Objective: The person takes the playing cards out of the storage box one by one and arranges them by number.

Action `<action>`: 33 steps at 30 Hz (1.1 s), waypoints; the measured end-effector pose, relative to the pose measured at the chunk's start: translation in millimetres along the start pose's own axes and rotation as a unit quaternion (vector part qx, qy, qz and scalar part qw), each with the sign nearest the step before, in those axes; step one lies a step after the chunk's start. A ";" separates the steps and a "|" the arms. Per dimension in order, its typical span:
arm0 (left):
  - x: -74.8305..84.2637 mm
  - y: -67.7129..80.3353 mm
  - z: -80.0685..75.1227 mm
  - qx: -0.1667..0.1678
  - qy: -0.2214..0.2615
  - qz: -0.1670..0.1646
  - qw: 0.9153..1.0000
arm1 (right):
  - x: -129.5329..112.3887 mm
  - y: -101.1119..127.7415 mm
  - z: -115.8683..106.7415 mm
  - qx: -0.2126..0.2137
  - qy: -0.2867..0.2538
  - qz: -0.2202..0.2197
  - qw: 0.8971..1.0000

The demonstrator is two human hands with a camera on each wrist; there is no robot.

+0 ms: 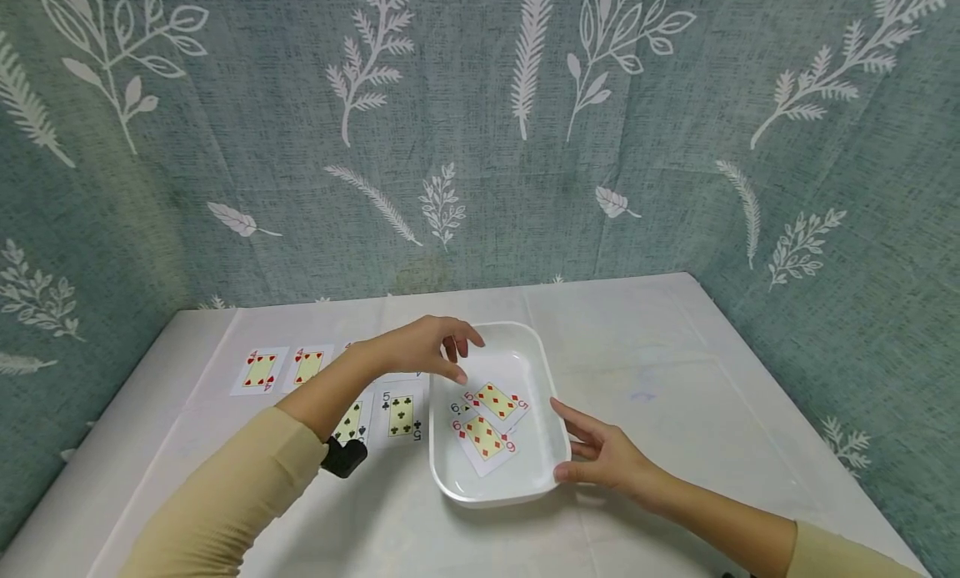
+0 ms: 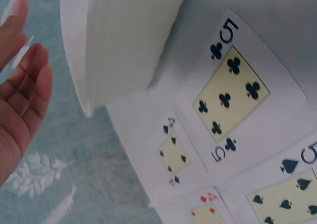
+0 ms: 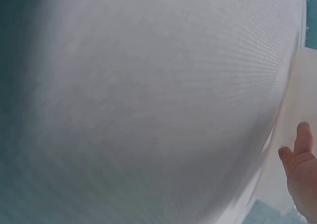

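A white plastic tub [image 1: 525,344] stands mid-table with a few playing cards inside. The five of diamonds [image 1: 496,401] overlaps the six of diamonds [image 1: 483,439], and a black-suited card [image 1: 463,408] shows partly beneath them. Over the tub's far left corner is my left hand [image 1: 427,344], fingers loosely bent and holding nothing; the left wrist view also shows those fingers [image 2: 37,85] with nothing between them. My right hand [image 1: 611,459] touches the tub's right wall, fingers and thumb spread along it. In the right wrist view that hand [image 3: 301,172] is at the wall's edge.
Left of the tub, cards lie face up in two rows. The far row includes a four of hearts [image 1: 260,371]; the near row has a five of spades [image 1: 352,419] and a five of clubs [image 1: 401,417]. A leaf-patterned curtain [image 1: 480,211] surrounds the white table [image 1: 645,378].
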State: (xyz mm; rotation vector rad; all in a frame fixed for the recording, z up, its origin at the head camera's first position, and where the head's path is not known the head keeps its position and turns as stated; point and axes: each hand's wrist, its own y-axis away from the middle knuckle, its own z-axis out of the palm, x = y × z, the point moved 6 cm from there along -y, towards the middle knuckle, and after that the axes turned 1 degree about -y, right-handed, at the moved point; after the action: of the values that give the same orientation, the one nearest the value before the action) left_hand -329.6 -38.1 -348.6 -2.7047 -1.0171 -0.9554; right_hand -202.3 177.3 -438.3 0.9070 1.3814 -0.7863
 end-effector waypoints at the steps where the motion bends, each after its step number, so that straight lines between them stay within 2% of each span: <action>1: 1.0 -2.0 2.1 -0.006 -0.002 0.004 1.000 | -0.1 0.0 0.1 0.001 0.001 0.001 1.000; 9: 11.3 -19.4 21.7 -0.055 -0.042 0.038 0.997 | -1.5 -0.6 0.6 -0.001 0.000 0.007 1.000; 12: 13.6 -25.2 31.3 -0.068 -0.066 0.033 0.995 | -1.2 -0.7 0.5 -0.001 0.001 0.006 1.000; 19: 10.2 -30.9 53.4 -0.093 -0.108 -0.002 0.990 | 0.1 -1.3 0.6 -0.008 0.002 -0.004 1.000; 24: 8.0 -35.8 61.5 -0.087 -0.140 -0.004 0.986 | 1.2 -1.8 0.9 -0.013 -0.003 -0.008 1.000; 33: 7.0 -42.4 71.6 -0.105 -0.218 -0.010 0.970 | 0.6 -0.9 1.9 -0.015 -0.009 -0.008 1.000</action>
State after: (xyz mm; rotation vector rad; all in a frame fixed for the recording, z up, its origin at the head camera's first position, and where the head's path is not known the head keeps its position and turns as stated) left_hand -314.4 19.8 -406.8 -3.1774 -1.0592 -0.4988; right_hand -202.2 175.2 -439.1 0.8645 1.3817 -0.7824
